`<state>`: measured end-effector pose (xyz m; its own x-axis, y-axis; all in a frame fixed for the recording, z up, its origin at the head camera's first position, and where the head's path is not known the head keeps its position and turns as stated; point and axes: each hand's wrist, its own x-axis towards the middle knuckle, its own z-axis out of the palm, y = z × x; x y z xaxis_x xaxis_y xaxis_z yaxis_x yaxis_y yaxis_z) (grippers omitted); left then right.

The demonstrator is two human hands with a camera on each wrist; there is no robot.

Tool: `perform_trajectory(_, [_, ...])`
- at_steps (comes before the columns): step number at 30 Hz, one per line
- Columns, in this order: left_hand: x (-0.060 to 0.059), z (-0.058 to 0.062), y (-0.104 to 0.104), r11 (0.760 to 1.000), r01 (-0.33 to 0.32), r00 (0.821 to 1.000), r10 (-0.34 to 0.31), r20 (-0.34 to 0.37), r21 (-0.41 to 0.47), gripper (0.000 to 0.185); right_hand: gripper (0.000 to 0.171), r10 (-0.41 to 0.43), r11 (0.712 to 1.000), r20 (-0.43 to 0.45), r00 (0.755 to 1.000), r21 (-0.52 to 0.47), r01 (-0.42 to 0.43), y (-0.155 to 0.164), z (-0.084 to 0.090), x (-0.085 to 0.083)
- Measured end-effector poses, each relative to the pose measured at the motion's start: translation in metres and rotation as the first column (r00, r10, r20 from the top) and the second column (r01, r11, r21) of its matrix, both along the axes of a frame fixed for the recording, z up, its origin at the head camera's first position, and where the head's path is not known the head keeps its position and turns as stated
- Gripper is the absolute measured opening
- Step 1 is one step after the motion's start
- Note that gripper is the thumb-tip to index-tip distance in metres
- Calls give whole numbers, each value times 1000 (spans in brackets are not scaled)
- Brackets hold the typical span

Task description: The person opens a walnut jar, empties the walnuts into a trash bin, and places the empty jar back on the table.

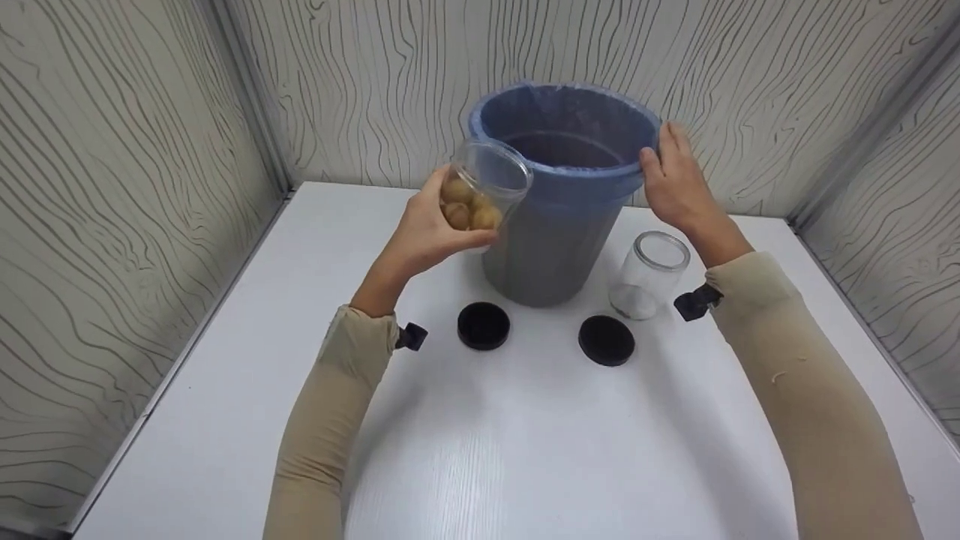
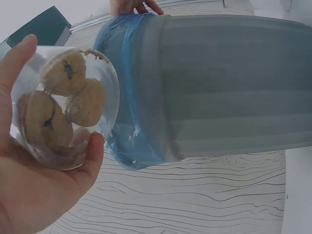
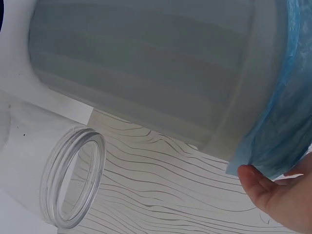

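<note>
My left hand grips a clear jar with several walnuts inside. The jar leans with its open mouth up and toward the trash can, close by the can's left front rim. In the left wrist view, the walnuts show through the jar's bottom. The grey trash can stands upright, with a blue bag folded over its rim. My right hand holds the bag-covered rim on the right side. In the right wrist view its thumb presses the edge of the bag.
An uncapped clear jar stands right of the can, below my right wrist. Two black lids lie on the white table in front of the can, a left lid and a right lid. Patterned walls enclose the table behind and at both sides.
</note>
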<state>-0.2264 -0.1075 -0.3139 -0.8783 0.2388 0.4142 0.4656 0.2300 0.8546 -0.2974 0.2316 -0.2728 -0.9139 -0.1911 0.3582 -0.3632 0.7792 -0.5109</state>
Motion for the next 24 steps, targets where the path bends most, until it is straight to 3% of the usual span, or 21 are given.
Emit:
perform_trajectory(9, [-12,19,-4,998,-66,997,67,-32,21,103,62,12,1000,27,1000,-9,-11,-2,-4,-4])
perform_trajectory(17, [-21,31,-10,981,-186,980,180,-91,-64,101,62,-7,999,22,1000,-49,9,-9,-8,-4])
perform_trajectory(21, [-27,40,-12,947,-272,956,246,-159,-171,101,62,0,998,2,1000,-61,0,-12,-9,-4])
perform_trajectory(24, [-31,45,-12,895,-353,930,304,-205,-274,104,62,7,998,-15,1000,-65,-8,-13,-10,-4])
